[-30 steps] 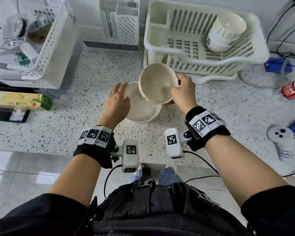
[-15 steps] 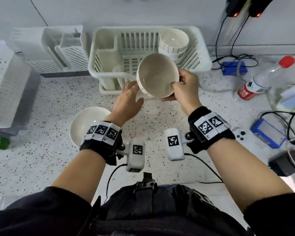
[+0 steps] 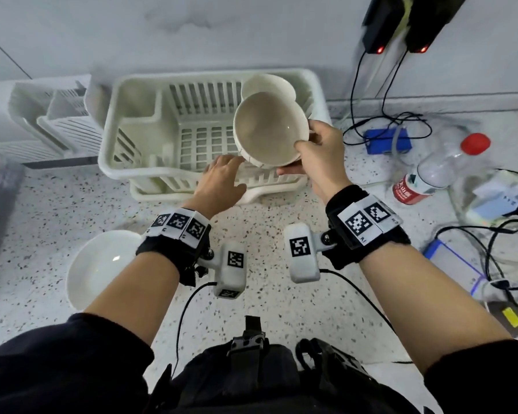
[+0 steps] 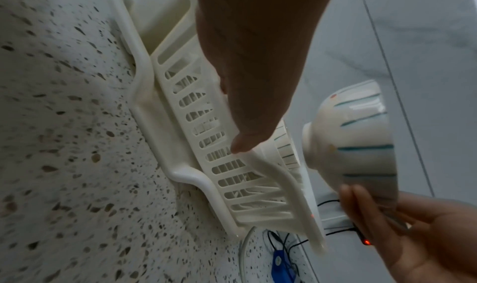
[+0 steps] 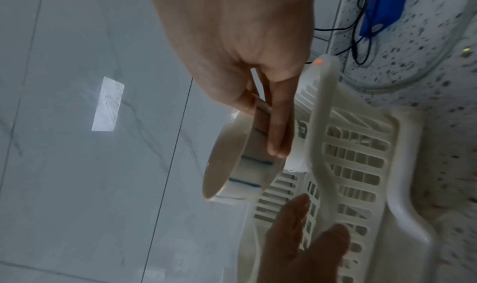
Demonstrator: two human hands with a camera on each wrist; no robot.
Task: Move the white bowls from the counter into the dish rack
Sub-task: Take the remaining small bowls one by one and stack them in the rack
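My right hand (image 3: 311,147) grips a white bowl (image 3: 269,130) by its rim and side, tilted with its opening toward me, above the right part of the cream dish rack (image 3: 132,121). Blue stripes mark the bowl's outside (image 4: 361,144), and my fingers lie along its wall (image 5: 278,136). Just behind it, stacked bowls (image 3: 266,83) stand in the rack's back right corner. My left hand (image 3: 222,174) is open with straight fingers at the rack's front rim, just below the held bowl. Another white bowl (image 3: 99,264) sits on the speckled counter by my left forearm.
A white slatted basket (image 3: 54,121) stands left of the rack. To the right lie a blue box (image 3: 386,140) with black cables, a red-capped bottle (image 3: 440,168) on its side and a blue-edged device (image 3: 452,264). Two black chargers (image 3: 401,22) hang on the wall.
My right hand has lifted the bowl off the counter bowl and carried it forward over the rack. My left hand left the lower bowl and moved to the rack's front rim.
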